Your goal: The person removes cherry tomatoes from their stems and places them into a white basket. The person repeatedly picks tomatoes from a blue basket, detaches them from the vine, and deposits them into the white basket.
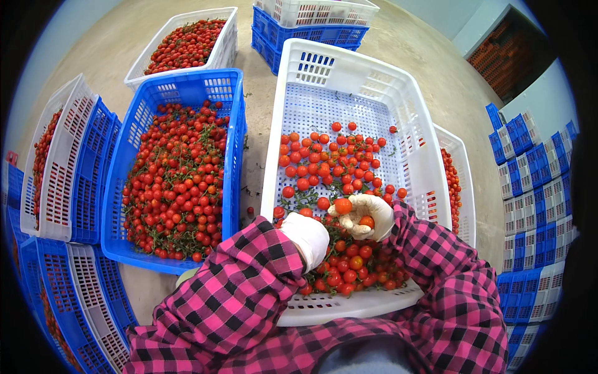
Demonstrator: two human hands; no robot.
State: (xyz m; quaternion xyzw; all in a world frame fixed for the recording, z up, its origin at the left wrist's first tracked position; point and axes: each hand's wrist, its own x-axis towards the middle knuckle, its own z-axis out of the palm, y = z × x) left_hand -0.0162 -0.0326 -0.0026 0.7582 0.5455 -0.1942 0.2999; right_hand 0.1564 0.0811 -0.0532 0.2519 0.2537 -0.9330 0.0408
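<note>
Directly before me is a white slatted plastic crate [362, 70] with loose cherry tomatoes [322, 161] and bits of green stem in it. My right hand [373, 212], in a pale glove, curls palm-up over the crate. It holds cherry tomatoes [343, 206], one by the fingertips and another in the palm. My left hand [306, 236], in a white glove, is low at the crate's left side among the tomatoes. Its fingers are hidden behind its own back and wrist, so what it touches does not show. More tomatoes [350, 269] are heaped at the near end, under my hands.
On my left stands a blue crate [233, 154] full of cherry tomatoes with stems. Filled white crates [224, 51] stand behind it and at far left. Another white crate [462, 187] is right of mine. Blue and white crates [537, 196] are stacked along the right wall.
</note>
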